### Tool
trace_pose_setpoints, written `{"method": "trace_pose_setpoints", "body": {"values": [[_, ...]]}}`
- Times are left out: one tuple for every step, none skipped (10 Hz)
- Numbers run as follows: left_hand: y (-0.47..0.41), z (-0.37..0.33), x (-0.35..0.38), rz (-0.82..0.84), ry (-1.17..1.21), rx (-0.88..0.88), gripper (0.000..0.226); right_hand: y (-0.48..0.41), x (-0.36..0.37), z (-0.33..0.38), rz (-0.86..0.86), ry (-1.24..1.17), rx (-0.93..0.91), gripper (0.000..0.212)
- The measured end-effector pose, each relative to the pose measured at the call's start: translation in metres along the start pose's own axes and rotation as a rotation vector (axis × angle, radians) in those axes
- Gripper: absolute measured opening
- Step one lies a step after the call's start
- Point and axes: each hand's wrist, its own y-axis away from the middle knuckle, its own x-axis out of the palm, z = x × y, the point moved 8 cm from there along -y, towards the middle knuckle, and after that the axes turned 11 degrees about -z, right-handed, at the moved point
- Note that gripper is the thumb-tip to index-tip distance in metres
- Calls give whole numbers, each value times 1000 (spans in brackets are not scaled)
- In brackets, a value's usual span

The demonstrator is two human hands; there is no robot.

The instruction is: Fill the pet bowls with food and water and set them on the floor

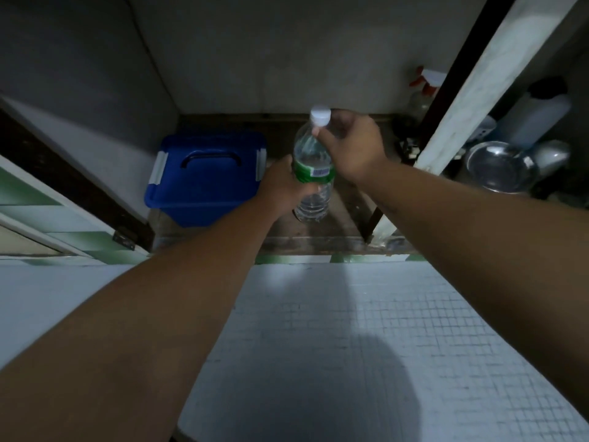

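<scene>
A clear plastic water bottle with a green label and a white cap is held upright inside an open lower cabinet. My left hand grips its body at the label. My right hand pinches the neck just under the cap with thumb and fingers. A blue lidded plastic box with a dark handle sits on the cabinet shelf to the left of the bottle. A shiny metal bowl rests in the neighbouring compartment at the right, beyond the white divider.
A white upright divider splits the cabinet. Behind the bowl stand a white jug and a second metal vessel; a spray bottle stands at the back. An open cabinet door hangs at the left. White mosaic-tiled floor lies below.
</scene>
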Motion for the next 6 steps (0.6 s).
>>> {"method": "trace_pose_setpoints", "body": {"values": [[13,-17,-10,6,9,-12,90,9,-4,-3,-33,-8,22,44],[33,-36,-22,15,4,-18,75,25,-8,0,-45,36,17,45],[57,-62,-39,10,-68,-12,69,38,-22,16,-58,33,49,45],[84,-98,-63,-2,-93,-17,63,54,-44,46,-24,18,120,42],[115,-141,-93,-19,-47,-39,61,68,-80,95,-35,26,150,37],[141,-177,-122,-36,-34,-88,61,83,-112,140,-30,22,213,33]]}}
